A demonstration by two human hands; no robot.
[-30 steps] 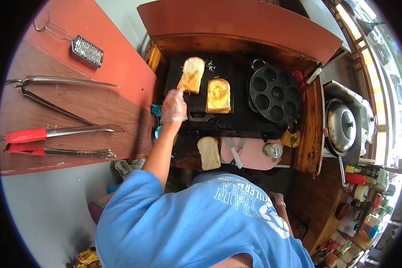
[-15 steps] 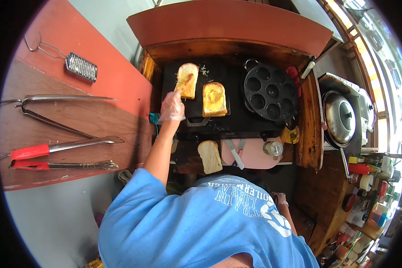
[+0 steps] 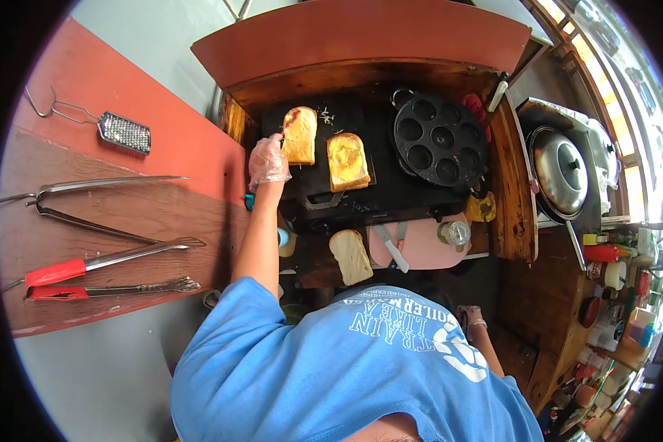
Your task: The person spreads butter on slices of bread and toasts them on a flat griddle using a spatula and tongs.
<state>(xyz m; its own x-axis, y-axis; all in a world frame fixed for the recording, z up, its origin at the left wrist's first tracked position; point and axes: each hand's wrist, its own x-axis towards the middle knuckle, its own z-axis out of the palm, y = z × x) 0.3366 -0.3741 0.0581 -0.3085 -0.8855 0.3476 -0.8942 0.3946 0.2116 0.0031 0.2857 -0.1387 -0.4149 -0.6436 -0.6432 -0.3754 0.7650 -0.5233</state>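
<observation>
My left hand (image 3: 269,163), in a clear plastic glove, is at the left edge of a bread slice (image 3: 300,140) on the black griddle (image 3: 361,206). Its fingers are curled together, and what they hold is hidden. The slice has a golden-brown top with a reddish patch near its upper end. To its right, a second piece of bread (image 3: 348,163) carries a yellow topping and sits by a flat metal plate with a handle (image 3: 322,200). My right hand (image 3: 473,318), also gloved, hangs low beside my body, partly hidden by my shirt.
A round black pan with hollows (image 3: 442,138) sits at the griddle's right. Nearer are a plain bread slice (image 3: 351,258), a pink board (image 3: 427,250), a white-handled knife (image 3: 392,249) and a glass jar (image 3: 455,233). Tongs (image 3: 103,269) and a grater (image 3: 125,132) lie left.
My left hand has moved from over the slice's lower end to its left edge. The slice's top looks browner, with a reddish patch. The whole view has shifted slightly.
</observation>
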